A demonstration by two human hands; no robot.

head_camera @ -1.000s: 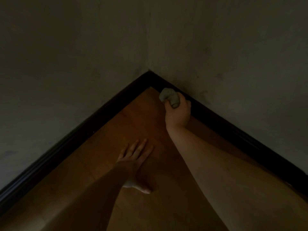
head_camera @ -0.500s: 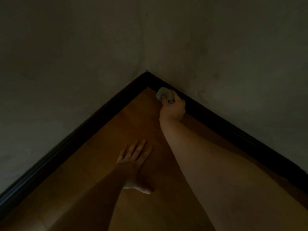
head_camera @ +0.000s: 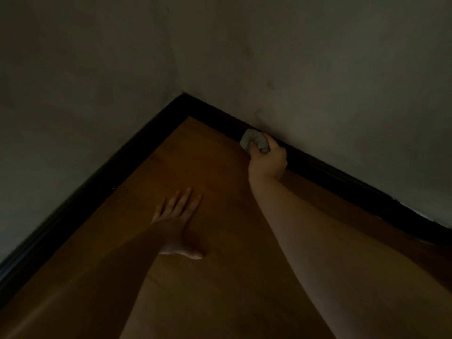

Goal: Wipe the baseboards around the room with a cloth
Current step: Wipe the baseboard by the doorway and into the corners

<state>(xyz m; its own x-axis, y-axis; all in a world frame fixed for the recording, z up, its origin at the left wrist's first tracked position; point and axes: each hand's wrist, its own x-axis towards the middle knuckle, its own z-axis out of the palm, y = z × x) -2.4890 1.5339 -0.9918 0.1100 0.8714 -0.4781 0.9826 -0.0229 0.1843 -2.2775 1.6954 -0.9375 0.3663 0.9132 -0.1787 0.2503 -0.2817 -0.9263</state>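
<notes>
A dark baseboard point(head_camera: 342, 177) runs along two walls and meets in a corner at the top middle of the head view. My right hand point(head_camera: 267, 160) grips a bunched grey cloth point(head_camera: 254, 140) and holds it against the right-hand baseboard, a short way from the corner. My left hand point(head_camera: 178, 216) lies flat on the wooden floor point(head_camera: 195, 162) with its fingers straight and spread, pointing toward the corner.
Plain grey walls point(head_camera: 318, 69) rise above the baseboard on both sides. The left baseboard stretch point(head_camera: 80, 194) runs down to the lower left edge. The room is dim. A pale chipped patch point(head_camera: 423, 216) shows at the wall's foot at far right.
My right hand slid the cloth toward the corner, then back to the right along the baseboard. My left hand has stayed flat on the floor.
</notes>
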